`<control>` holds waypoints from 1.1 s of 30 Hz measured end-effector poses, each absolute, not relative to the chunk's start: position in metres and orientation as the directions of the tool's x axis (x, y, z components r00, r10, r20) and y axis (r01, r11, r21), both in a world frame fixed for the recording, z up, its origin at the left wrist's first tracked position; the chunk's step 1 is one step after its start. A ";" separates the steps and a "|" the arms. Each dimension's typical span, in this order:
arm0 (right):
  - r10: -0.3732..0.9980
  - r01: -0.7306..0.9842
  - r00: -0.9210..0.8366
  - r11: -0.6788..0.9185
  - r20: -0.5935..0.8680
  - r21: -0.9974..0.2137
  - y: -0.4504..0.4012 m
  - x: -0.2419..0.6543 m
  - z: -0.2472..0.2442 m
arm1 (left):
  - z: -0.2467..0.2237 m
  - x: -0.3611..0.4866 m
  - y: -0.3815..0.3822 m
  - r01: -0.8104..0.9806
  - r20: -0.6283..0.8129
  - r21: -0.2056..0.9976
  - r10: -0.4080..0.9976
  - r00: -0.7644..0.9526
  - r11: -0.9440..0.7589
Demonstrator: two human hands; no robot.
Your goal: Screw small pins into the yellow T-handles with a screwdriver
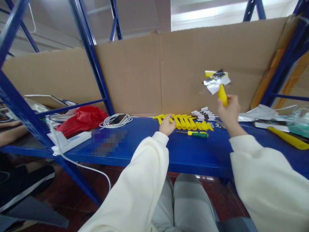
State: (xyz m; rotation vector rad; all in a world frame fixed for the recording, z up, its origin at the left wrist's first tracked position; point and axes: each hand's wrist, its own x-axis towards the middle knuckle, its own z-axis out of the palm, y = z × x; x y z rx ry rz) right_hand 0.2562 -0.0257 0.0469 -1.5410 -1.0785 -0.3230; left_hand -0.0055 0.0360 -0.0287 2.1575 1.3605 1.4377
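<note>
My right hand (230, 111) is raised in front of the cardboard, closed around the handle of a yellow T-shaped tool (222, 93). Crumpled silver and black foil or film (216, 82) covers much of its head. Lower down, my left hand (167, 125) is at the left part of a row of yellow T-shaped handles (183, 123), thumb and fingers apart; whether it touches one is unclear. In front of the row lies a green and yellow screwdriver (198, 134). Small yellow pieces (204, 126) and white-and-black strips (204, 114) sit at its right end.
The blue shelf (142, 151) is backed by cardboard (130, 74). Left stand a coiled white cable (116, 121), a white power strip (77, 140) and a red bag (83, 119). A long yellow piece (288, 138) lies right. Another person's arm (13, 133) shows far left.
</note>
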 end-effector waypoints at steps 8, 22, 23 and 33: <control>0.504 0.772 0.217 0.435 0.836 -0.463 0.014 0.182 0.007 | -0.028 -0.006 0.036 0.449 0.665 0.640 0.742 0.082 -0.623; 0.718 0.846 -0.087 0.420 0.691 -0.330 0.012 0.173 -0.027 | -0.021 -0.004 0.035 0.313 0.616 0.751 0.788 -0.016 -0.581; 0.725 0.837 -0.081 0.422 0.684 -0.348 0.012 0.173 -0.027 | -0.022 -0.003 0.036 0.300 0.604 0.758 0.797 0.012 -0.579; 0.845 0.335 -0.063 0.518 0.530 -0.787 0.007 0.160 -0.025 | -0.026 0.002 0.037 0.231 0.510 0.816 0.848 0.142 -0.530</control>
